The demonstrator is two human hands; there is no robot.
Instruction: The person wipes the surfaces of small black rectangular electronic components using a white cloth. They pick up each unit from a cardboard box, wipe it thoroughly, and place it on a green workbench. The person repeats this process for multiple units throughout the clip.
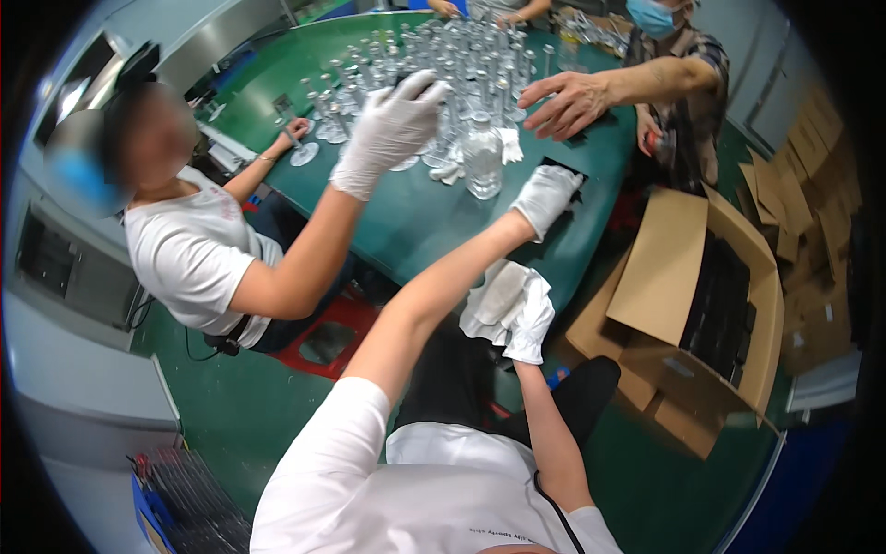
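Note:
My left hand, in a white glove, reaches over the right side of the green table. Its fingers are closed on a flat black piece lying there; its exact kind I cannot make out. Lower down, in front of my lap, my gloved right hand grips a bunched white cloth. A clear glass bottle stands on the table, to the left of my left hand. Small white cloths lie beside it.
Many clear glass pieces with upright stems crowd the table. From the left a co-worker's gloved hand reaches across; from the right comes another person's bare hand. An open cardboard box holding black items and a red stool flank me.

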